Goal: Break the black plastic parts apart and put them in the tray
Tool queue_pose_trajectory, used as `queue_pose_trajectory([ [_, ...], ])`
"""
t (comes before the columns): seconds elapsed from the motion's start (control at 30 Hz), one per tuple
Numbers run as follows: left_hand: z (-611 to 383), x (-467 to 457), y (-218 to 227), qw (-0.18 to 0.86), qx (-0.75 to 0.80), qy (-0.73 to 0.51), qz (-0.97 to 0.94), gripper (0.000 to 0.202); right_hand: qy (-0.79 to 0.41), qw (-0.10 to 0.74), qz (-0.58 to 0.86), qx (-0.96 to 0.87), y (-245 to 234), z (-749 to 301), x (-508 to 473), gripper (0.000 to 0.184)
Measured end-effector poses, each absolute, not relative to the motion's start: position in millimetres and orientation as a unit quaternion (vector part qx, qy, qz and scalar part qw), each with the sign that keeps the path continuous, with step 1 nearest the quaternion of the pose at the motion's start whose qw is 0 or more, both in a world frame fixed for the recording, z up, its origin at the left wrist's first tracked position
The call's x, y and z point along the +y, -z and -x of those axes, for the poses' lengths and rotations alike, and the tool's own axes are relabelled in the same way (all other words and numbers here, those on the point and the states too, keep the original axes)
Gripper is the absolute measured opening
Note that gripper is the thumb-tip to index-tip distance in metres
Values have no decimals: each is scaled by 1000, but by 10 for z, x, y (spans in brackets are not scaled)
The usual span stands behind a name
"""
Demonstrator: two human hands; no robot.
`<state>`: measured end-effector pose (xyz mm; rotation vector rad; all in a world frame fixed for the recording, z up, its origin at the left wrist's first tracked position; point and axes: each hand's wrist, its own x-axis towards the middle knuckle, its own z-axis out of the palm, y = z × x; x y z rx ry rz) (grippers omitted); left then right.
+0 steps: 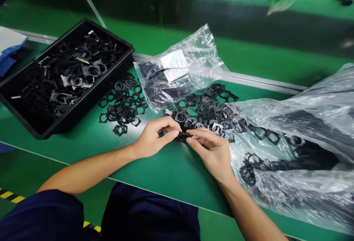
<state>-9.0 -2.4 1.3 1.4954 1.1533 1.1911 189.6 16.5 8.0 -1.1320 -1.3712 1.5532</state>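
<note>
Hiding most of the small black part [183, 135] between the fingertips of both hands, so its shape staying hard to make out. Blurring into one dark mass inside the black tray [33, 121] at far left, with only a few grey-faced pieces standing out. Veiling the black contents of the small clear bag [193, 55] behind wrinkled plastic and a white label. Cutting off the large clear bag [318, 101] at the right edge, its dark load only dimly showing through. Smearing two dark objects on the far belt at top right beyond recognition. Cutting off both forearms at the lower edge, above dark blue trousers.

Pinching with the left hand [153, 139]: thumb and curled fingers closing narrowly on the left end of the small black part, just above the green table [166, 171]. Meeting it with the right hand [212, 150]: fingers drawn together, tips gripping the part's right end, fingertips of the two hands nearly touching. Holding the part near the table's front, just beside the near edge of the loose pile of black and grey frames [210, 110]. Lying apart to the left, between tray and small bag, a heap of black rings [123, 104]. Spilling more rings from the mouth of the large bag, right of the right hand.
</note>
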Motion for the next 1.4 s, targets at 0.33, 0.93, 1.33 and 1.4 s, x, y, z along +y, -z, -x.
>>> queue_pose_trajectory([
  [0.33, 103, -28, 9, 452, 447, -489, -598, 12, -614, 371, 468, -516, -91, -1889, 157, 18],
  [0.93, 71, -12, 46, 407, 468, -509, -597, 11, -595, 364, 458, -552, -110, -1896, 173, 14],
  [1.33, 78, -1, 59, 489, 528, -458, -521, 24, -588, 347, 471, -558, -91, -1880, 141, 19],
  [1.4, 74, 12, 66, 510, 530, -450, -506, 26, -569, 350, 473, -574, -81, -1878, 129, 18],
])
